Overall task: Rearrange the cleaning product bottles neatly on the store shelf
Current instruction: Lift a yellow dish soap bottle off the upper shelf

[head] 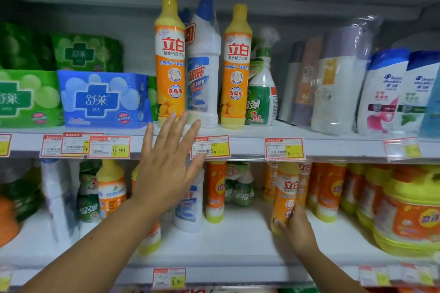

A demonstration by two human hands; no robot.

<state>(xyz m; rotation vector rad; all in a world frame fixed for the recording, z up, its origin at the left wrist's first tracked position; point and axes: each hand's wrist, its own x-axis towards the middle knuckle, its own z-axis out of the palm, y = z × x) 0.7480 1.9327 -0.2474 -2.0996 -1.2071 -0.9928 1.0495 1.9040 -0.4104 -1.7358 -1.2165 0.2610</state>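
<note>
- L hand: open, fingers spread & straight, holding nothing. Palm faces the shelves, and the fingertips overlap the base of the tall orange-and-yellow plastic dish-soap bottle. Can't tell if they touch it.
- L forearm rises from bottom left w/ wrist about straight. Prob. ready to steady or nudge that bottle back into the row.
- R hand: fingers curled round the lower body of a shorter orange-and-yellow plastic bottle, which stands near upright at the front of the white lower shelf. The low grip prob. lets it slide w/o tipping.
- R forearm enters from bottom right, reaching fwd & low.
- On the grey upper shelf, just beside the tall bottle, stands a white plastic bottle w/ blue cap. Next come a second orange-and-yellow bottle and a green-and-white spray bottle. All face front.
- Similar orange bottles crowd the lower shelf to the R, so the held one likely belongs w/ them.
</note>
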